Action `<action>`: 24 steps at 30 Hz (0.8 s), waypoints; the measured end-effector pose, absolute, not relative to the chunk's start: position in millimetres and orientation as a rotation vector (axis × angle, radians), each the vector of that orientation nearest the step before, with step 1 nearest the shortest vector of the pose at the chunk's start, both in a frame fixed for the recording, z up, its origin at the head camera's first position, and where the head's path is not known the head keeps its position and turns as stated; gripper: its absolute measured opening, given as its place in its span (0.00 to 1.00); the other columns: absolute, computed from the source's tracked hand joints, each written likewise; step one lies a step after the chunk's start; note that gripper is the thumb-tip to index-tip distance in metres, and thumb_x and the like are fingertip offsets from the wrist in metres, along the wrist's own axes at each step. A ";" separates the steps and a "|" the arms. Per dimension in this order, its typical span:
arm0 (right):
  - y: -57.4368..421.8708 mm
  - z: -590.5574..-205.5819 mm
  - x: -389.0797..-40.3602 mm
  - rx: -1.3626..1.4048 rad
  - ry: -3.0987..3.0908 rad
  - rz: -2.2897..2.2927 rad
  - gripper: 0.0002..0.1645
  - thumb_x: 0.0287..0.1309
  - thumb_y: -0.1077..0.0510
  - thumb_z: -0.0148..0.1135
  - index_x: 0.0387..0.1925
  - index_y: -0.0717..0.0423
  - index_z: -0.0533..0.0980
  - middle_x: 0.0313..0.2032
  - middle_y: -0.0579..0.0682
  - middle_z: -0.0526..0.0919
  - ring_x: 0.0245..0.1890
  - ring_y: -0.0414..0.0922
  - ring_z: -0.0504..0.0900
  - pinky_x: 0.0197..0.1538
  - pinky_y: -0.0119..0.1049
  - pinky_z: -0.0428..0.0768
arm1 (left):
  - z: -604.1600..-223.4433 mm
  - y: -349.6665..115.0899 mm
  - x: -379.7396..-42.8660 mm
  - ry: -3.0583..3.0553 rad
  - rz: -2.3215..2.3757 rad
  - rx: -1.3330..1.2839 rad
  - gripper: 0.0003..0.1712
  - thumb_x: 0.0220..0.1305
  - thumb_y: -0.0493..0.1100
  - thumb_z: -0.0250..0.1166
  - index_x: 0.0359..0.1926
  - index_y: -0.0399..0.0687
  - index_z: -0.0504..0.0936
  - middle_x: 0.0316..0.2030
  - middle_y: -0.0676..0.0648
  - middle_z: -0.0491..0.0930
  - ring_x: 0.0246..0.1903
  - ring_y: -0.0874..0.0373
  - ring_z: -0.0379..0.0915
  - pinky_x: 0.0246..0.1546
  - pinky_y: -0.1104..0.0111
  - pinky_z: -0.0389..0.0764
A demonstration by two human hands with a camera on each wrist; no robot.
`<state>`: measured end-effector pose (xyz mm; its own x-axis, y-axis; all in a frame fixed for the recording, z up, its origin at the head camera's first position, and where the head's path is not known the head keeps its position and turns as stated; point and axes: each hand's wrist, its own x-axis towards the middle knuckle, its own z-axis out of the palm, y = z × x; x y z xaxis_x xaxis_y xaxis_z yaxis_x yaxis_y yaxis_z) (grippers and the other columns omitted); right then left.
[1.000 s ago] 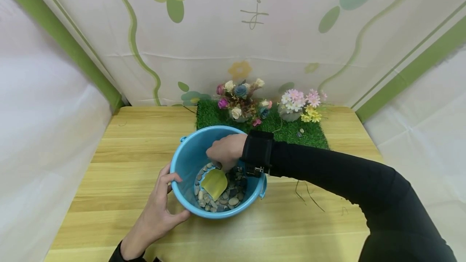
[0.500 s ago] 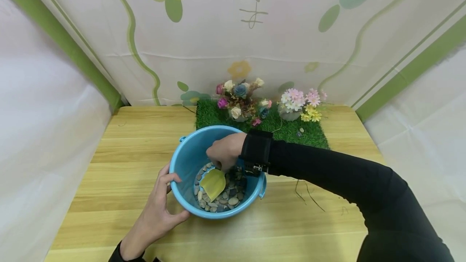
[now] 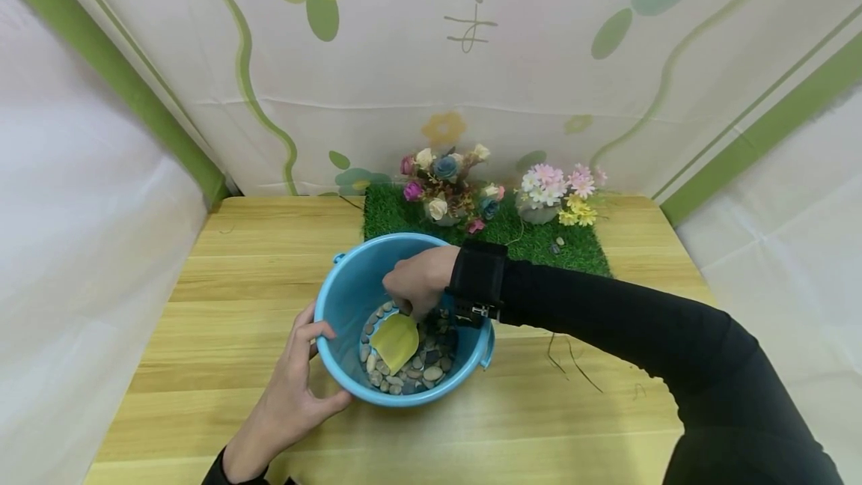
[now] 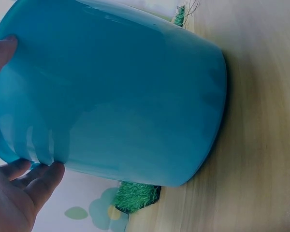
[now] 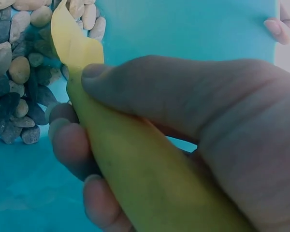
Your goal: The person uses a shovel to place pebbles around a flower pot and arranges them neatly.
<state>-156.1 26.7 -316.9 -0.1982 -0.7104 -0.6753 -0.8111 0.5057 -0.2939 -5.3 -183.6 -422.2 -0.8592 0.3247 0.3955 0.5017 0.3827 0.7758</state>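
The head view is bright and evenly lit, with soft glare on the bench; both wrist views look dimmer and hazy, the bucket casting a shadow beside its base.

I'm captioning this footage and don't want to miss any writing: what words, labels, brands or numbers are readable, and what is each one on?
"Happ": printed on the floral cloth behind the table, turned sideways and cut off by the head view's top edge.
No other text is readable; I see none on the blue bucket, yellow scoop or black wristband.
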 end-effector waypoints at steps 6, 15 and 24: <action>27.5 -317.2 -154.2 -1.254 2.007 0.160 0.15 0.67 0.59 0.66 0.22 0.52 0.80 0.18 0.41 0.68 0.18 0.38 0.60 0.26 0.31 0.60 | -422.5 -183.3 -5.1 -2.451 -1.466 -0.759 0.43 0.43 0.35 0.81 0.56 0.37 0.63 0.75 0.40 0.51 0.65 0.37 0.60 0.46 0.46 0.82; 25.1 -320.4 -149.3 -1.230 2.091 0.157 0.25 0.68 0.60 0.65 0.15 0.47 0.67 0.16 0.42 0.63 0.16 0.38 0.56 0.25 0.32 0.57 | -421.9 -183.0 -4.9 -2.456 -1.464 -0.754 0.43 0.44 0.35 0.81 0.56 0.37 0.63 0.75 0.40 0.52 0.64 0.38 0.61 0.47 0.47 0.82; 23.5 -324.9 -148.4 -1.230 2.013 0.152 0.23 0.69 0.61 0.63 0.16 0.49 0.73 0.14 0.42 0.65 0.16 0.38 0.57 0.25 0.31 0.58 | -421.7 -182.8 -5.2 -2.450 -1.467 -0.749 0.42 0.44 0.36 0.80 0.56 0.37 0.63 0.75 0.41 0.52 0.65 0.39 0.61 0.47 0.48 0.82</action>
<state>-148.4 23.5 -324.9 -0.2488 -0.7139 -0.6546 -0.8040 0.5291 -0.2714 -5.2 -182.8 -421.7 -0.8545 0.3243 0.4058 0.5108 0.3830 0.7697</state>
